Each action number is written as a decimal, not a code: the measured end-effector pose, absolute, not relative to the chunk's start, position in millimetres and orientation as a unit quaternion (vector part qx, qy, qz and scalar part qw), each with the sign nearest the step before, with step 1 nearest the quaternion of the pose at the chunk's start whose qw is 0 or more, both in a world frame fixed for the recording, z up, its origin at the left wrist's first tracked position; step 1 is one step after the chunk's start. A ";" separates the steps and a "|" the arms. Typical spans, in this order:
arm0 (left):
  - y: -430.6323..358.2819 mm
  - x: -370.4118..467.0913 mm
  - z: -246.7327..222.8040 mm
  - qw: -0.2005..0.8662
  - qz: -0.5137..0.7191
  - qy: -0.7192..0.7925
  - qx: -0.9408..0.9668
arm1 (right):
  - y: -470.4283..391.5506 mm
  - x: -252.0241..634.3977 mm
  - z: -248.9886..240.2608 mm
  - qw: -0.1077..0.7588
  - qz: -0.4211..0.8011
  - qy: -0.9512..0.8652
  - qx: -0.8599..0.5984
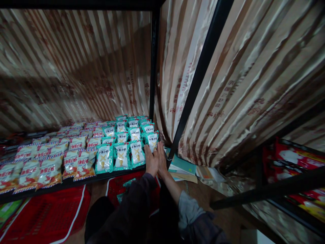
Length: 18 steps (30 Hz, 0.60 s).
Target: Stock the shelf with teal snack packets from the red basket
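Note:
Several teal-and-white snack bags stand in rows on a low black shelf. At the right end of the front part, one teal bag (152, 141) leans slightly, with both hands against its lower part. My left hand (151, 160) touches the bag's lower left side, fingers extended upward. Beside it, my right hand (161, 156) lies along the bag's lower right side, its fingers stretched out and close to my left hand. The bag's bottom is hidden behind the hands. Just left of my left hand stands another teal bag (137, 153).
White-and-orange snack bags (50, 170) fill the shelf's left part. Red baskets (48, 213) sit below on the floor. A black post (193, 91) rises right of the hands, near papers (183, 165). Red packages (297, 154) lie on a rack at right. Striped curtains hang behind.

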<state>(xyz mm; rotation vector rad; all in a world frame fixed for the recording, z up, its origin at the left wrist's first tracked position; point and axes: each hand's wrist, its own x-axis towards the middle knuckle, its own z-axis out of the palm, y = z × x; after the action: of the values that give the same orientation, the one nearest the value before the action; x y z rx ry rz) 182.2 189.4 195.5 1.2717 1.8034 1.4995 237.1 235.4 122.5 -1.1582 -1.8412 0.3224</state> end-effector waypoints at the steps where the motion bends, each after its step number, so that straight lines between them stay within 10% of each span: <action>1: 184.0 180.6 194.3 0.236 0.540 0.663 0.461 | 229.6 237.7 125.2 0.460 0.129 -0.748 -0.461; 18: 134.5 135.3 163.0 0.190 0.510 0.722 0.426 | 193.4 197.1 130.5 0.418 0.204 -0.790 -0.400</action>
<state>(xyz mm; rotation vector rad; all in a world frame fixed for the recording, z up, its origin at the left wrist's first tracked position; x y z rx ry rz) 135.3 134.5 163.0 1.1982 2.0307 1.4350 197.1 193.4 130.5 -1.0031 -1.9807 0.5104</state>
